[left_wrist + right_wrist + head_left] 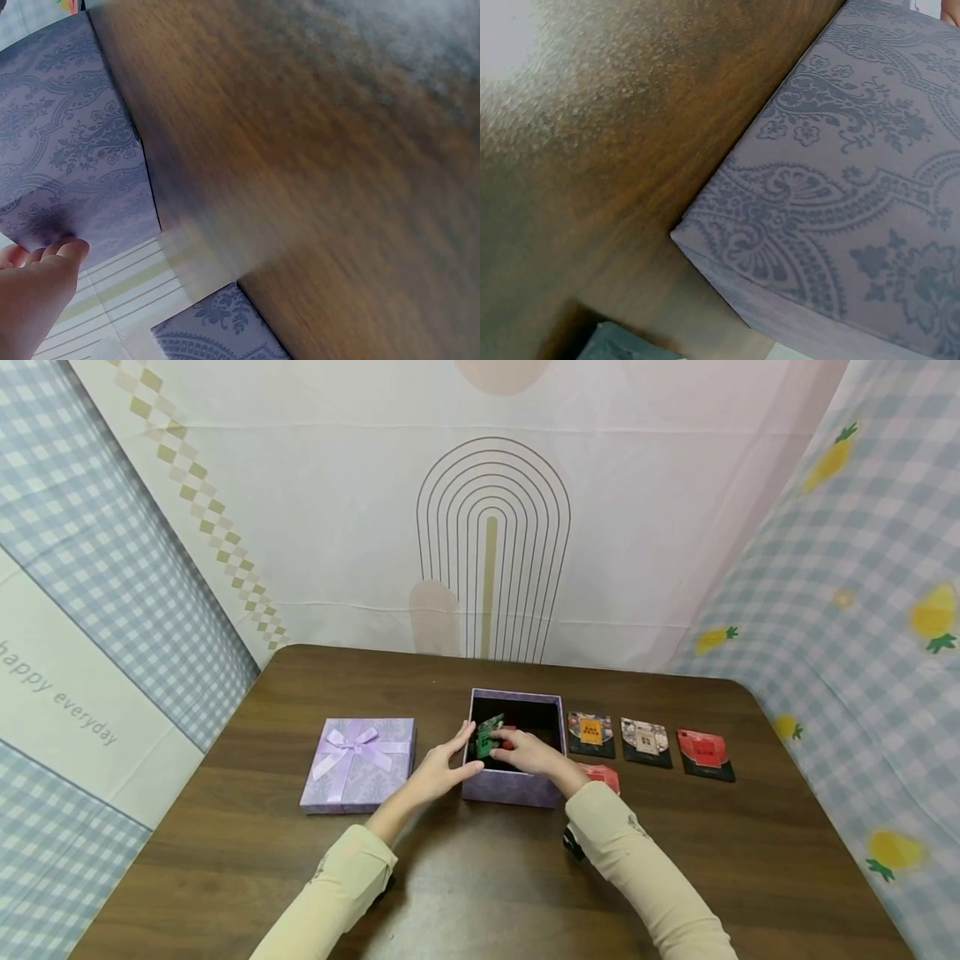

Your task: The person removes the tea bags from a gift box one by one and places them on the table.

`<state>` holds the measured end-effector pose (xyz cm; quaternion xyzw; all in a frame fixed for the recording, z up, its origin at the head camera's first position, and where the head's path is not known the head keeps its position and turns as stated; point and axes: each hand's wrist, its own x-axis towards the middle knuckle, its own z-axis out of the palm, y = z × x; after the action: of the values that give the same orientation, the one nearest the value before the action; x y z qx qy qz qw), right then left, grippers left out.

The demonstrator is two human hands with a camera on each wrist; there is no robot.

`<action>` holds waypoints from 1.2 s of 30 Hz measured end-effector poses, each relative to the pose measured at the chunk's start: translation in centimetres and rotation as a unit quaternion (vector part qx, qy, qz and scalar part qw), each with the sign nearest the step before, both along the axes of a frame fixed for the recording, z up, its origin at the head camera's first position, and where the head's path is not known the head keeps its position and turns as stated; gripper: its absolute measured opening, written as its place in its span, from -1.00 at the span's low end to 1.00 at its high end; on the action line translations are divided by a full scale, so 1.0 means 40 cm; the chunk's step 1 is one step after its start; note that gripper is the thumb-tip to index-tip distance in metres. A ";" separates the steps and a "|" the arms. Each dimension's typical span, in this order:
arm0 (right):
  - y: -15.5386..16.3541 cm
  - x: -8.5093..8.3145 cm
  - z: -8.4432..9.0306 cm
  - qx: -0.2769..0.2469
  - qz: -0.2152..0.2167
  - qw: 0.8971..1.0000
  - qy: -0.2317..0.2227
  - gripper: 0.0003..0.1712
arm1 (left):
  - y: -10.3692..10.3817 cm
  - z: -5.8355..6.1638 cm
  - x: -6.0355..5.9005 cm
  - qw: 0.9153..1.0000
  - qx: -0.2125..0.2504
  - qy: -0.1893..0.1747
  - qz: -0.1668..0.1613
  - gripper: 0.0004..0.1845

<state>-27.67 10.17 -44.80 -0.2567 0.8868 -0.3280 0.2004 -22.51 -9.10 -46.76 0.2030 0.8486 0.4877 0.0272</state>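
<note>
Lavender patterned cardboard forms the open square gift box [516,785] at the centre of the dark wooden table [300,852], and we are working over its black interior. We are bracing the box's left wall with our left hand [442,768], fingers extended and flat against the outside; the left wrist view shows a fingertip [71,247] touching the patterned wall. We are reaching our right hand [528,752] over the near rim and into the box, where its fingers are closing on a small green foil packet [487,737]; a red packet [507,742] is lying just beside it inside. The exact grip is partly hidden by the hand, but the packet appears pinched.

We judge the step in hand to be the loading of packets into the box. A further red packet [602,774] is lying on the table just right of the box, and three more are waiting in a row beyond it: an orange-labelled dark packet [591,733], a pale-labelled dark packet [645,741] and a red-labelled dark packet [703,753]. The matching lavender lid with satin bow [358,764] is resting to the left, apart from the box.

The next move calls for seating the green packet flat, releasing it, and keeping the box steady.
</note>
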 end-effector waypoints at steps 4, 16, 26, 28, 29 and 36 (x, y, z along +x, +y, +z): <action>0.000 -0.004 -0.004 -0.011 -0.012 1.000 0.020 -0.54 | -0.001 0.001 0.000 1.000 0.000 0.000 0.001 -0.29; 0.006 -0.004 -0.007 -0.040 -0.087 0.991 0.095 -0.67 | 0.001 -0.001 -0.001 1.000 0.001 -0.002 0.002 -0.29; 0.023 0.013 0.007 -0.099 -0.145 0.974 0.142 -0.67 | 0.002 -0.005 0.002 1.000 0.001 -0.001 -0.001 -0.30; 0.034 0.018 0.015 -0.109 -0.154 0.971 0.147 -0.66 | 0.003 -0.005 0.002 1.000 0.002 -0.001 -0.002 -0.30; 0.040 0.021 0.022 -0.114 -0.159 0.970 0.146 -0.65 | 0.003 -0.005 0.002 1.000 0.002 -0.001 -0.002 -0.30; 0.092 0.036 0.065 -0.169 -0.193 0.957 0.133 -0.63 | 0.003 -0.005 -0.001 1.000 -0.002 0.007 -0.002 -0.29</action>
<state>-26.24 13.84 -42.22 -0.1517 0.8700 -0.4680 -0.0330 -22.53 -8.98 -46.96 0.2080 0.8492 0.4848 0.0221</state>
